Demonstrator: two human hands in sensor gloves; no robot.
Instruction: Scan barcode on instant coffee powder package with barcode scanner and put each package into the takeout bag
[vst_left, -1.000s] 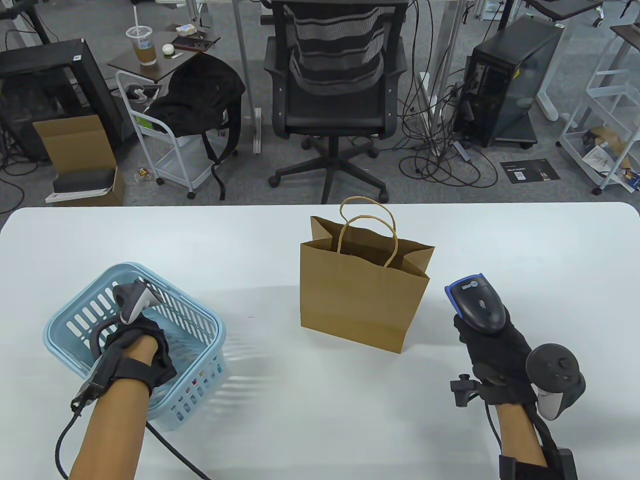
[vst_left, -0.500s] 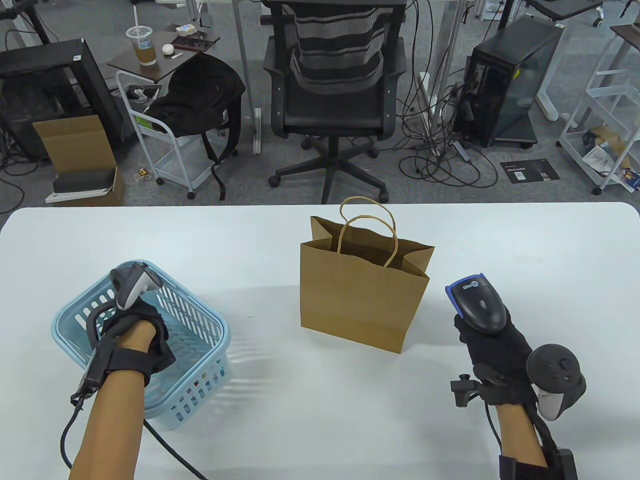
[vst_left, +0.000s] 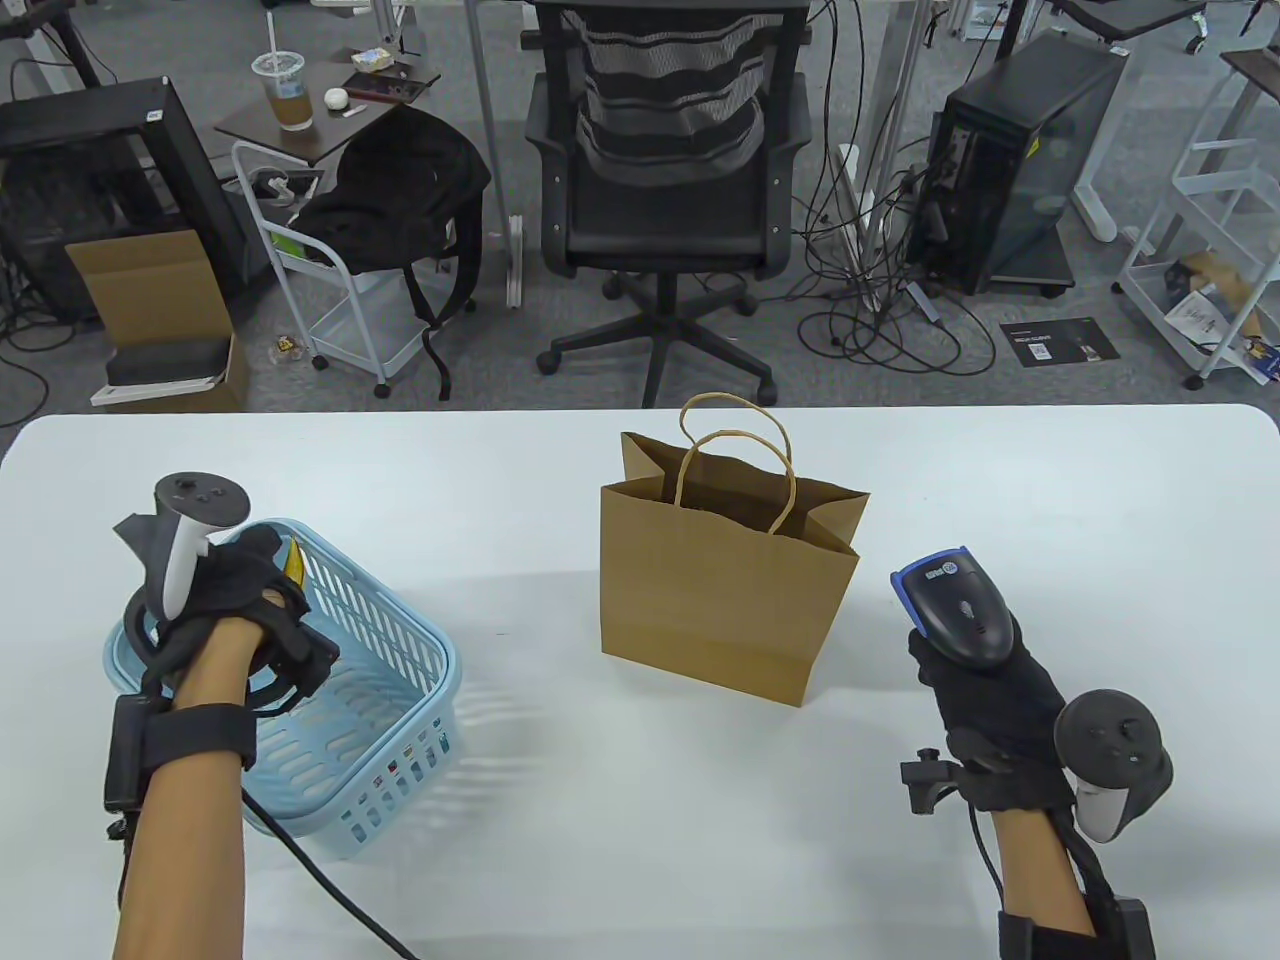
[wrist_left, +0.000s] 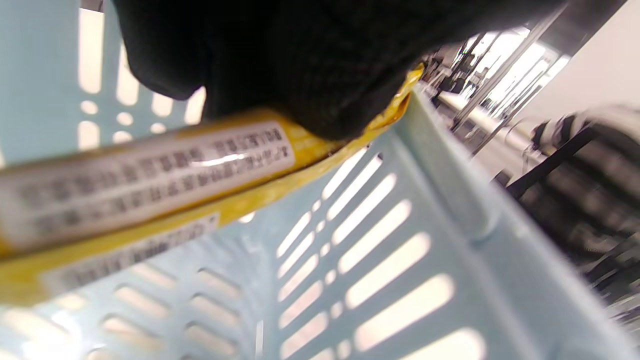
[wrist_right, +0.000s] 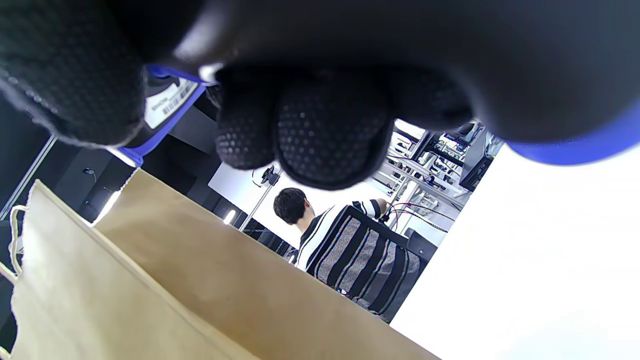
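Item one: my left hand (vst_left: 235, 600), gloved, above the far left part of the light blue basket (vst_left: 400, 640). Its fingers are curled round a yellow coffee package (vst_left: 294, 565); in the left wrist view the package (wrist_left: 150, 175) shows a white printed label, too blurred for me to read, with the basket's slotted wall (wrist_left: 390, 260) just below it.

Item two: my right hand (vst_left: 990, 700), on the right side of the white table (vst_left: 620, 800), fingers wrapped round the handle of the black and blue barcode scanner (vst_left: 950, 605). I see its head pointing away from me.

Item three: brown paper takeout bag (vst_left: 725, 580), upright, mouth open, between basket and scanner, apart from both. In the right wrist view it (wrist_right: 150, 300) fills the lower left.
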